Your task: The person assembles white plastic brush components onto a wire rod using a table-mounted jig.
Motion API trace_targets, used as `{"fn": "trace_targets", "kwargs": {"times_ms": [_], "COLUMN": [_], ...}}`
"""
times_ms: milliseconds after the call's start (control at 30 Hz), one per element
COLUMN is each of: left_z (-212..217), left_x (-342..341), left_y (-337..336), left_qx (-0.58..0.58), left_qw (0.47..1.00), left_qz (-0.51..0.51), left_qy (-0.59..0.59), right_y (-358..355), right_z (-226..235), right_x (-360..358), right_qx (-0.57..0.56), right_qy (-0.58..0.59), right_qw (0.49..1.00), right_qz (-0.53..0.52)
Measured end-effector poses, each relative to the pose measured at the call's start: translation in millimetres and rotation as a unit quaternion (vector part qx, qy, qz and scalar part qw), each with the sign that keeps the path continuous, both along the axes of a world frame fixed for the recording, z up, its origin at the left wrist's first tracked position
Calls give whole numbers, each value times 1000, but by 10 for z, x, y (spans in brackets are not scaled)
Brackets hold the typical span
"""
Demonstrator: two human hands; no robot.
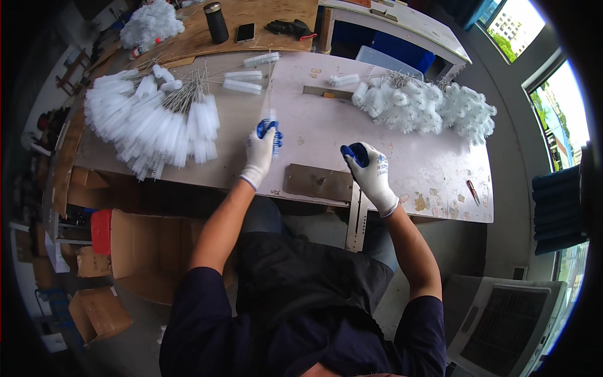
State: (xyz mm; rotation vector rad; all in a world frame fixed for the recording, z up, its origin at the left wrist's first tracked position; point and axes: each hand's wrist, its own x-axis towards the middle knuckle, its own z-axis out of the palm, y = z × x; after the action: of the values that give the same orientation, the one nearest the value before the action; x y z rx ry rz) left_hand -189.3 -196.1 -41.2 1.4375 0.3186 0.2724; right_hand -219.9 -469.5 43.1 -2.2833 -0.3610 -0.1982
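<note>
My left hand (261, 146), in a white glove with blue-coated fingers, is closed around a white bristle brush (271, 115). The brush stands roughly lengthwise to my view, its thin wire stem running toward the far side of the table. My right hand (372, 168), gloved the same way, hovers with loosely curled fingers, a gap between thumb and fingers; nothing shows in it. Below and between the hands, a flat metal plate (318, 182) with a small knob lies at the table's near edge. A perforated metal strip (357, 220) hangs beside it, under my right wrist.
A fanned heap of straight white brushes (166, 122) covers the table's left; curled white brushes (418, 107) are piled at right. Loose brushes (243, 81) and a metal bar (328, 93) lie beyond my hands. A red-handled tool (473, 192) rests near the right edge.
</note>
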Motion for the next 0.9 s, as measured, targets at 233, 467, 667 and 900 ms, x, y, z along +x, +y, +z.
{"fn": "trace_targets", "kwargs": {"times_ms": [233, 467, 667, 900], "left_z": [171, 216, 279, 170], "left_x": [-203, -51, 287, 235], "left_y": [-829, -786, -778, -846], "left_qx": [-369, -284, -117, -87], "left_qw": [923, 932, 962, 959], "left_qz": [-105, -206, -213, -231], "left_qy": [20, 89, 121, 136], "right_y": [463, 295, 314, 277], "right_z": [-388, -541, -439, -548], "right_x": [21, 160, 203, 120], "right_qx": [20, 4, -27, -82], "right_qy": [123, 118, 171, 191], "right_qw": [988, 990, 984, 977], "right_qz": [92, 73, 52, 54]}}
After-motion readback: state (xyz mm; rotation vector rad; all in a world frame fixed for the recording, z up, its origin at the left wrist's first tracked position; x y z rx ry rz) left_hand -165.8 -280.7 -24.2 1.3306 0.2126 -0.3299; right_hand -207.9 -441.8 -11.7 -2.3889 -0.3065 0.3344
